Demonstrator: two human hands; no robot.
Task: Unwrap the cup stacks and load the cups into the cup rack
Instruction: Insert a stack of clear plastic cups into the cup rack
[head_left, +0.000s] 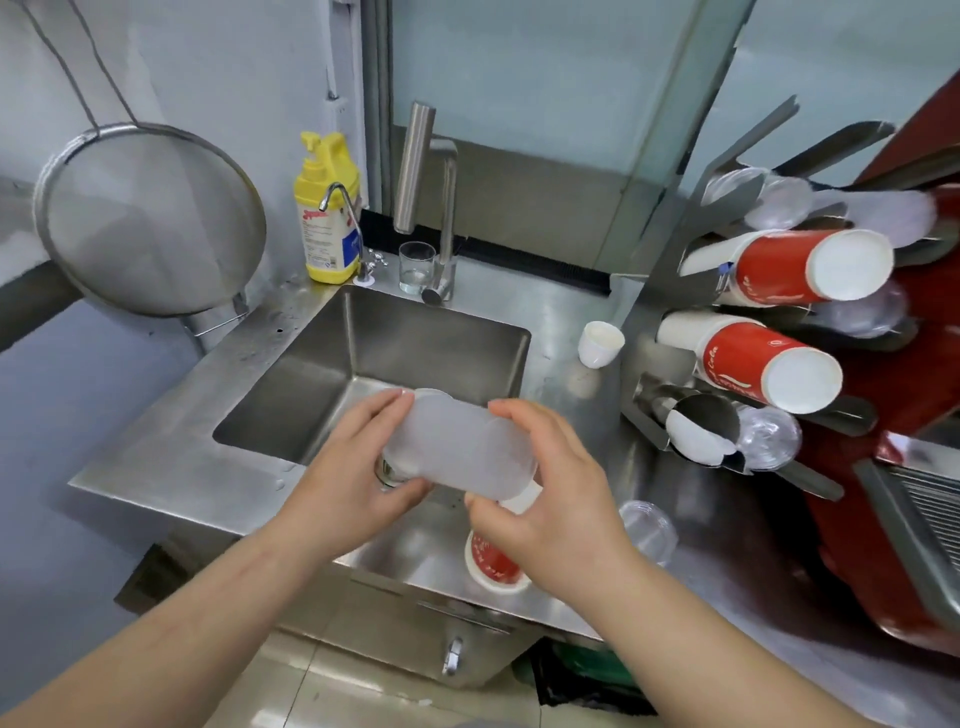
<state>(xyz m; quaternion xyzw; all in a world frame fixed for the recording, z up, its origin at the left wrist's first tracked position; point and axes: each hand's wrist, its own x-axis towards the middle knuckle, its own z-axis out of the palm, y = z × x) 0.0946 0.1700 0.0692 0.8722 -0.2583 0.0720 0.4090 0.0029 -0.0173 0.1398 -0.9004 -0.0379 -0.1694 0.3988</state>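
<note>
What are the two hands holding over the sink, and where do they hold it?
A frosted plastic cup stack, lying sideways: left hand at its left end, right hand at its right end.

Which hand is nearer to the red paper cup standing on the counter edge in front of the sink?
The right hand. It hovers just above the red paper cup and partly hides it, while gripping the frosted cup stack. The left hand holds the stack's other end, further to the left.

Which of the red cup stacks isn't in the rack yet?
The red cup stack on the steel counter's front edge, below the right hand. The other two red stacks already lie slotted in the cup rack.
</note>
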